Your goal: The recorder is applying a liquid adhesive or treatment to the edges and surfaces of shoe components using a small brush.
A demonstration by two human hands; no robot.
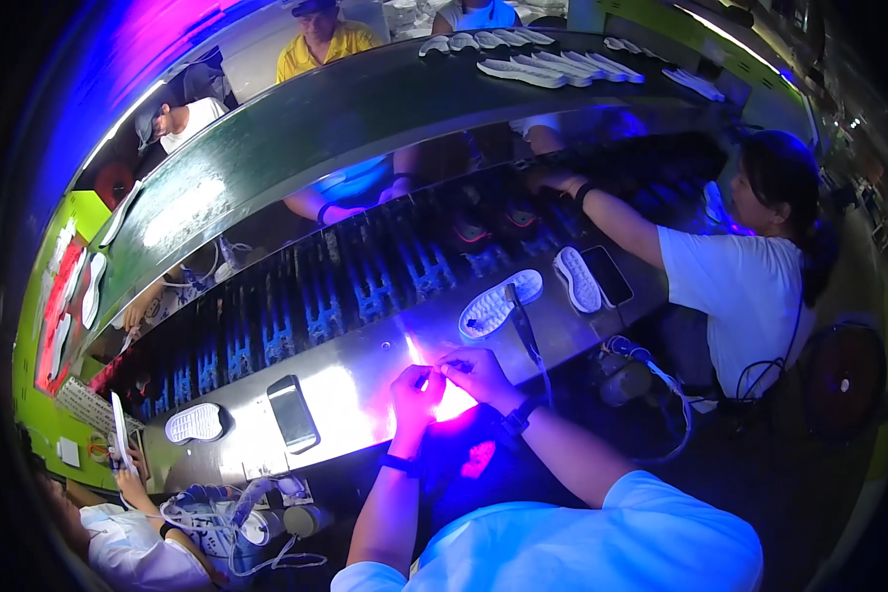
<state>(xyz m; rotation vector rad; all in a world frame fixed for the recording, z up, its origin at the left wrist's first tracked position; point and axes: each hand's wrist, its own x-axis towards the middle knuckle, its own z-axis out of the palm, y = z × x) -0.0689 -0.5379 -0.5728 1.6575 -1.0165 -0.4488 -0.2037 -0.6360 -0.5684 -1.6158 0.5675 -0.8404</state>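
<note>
The fingers [434, 374] of both hands are pinching together over a small item too tiny and glare-washed to identify, just above the near edge of the steel counter [355, 395]. The left hand [414, 397] and the right hand [479, 375] are touching at the fingertips, each wearing a dark wristband. Beyond them a white shoe sole [500, 302] is lying on the counter, with a dark phone [292, 412] resting to the left.

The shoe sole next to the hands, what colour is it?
White, with small dots; the sole shows best in the head view.
</note>
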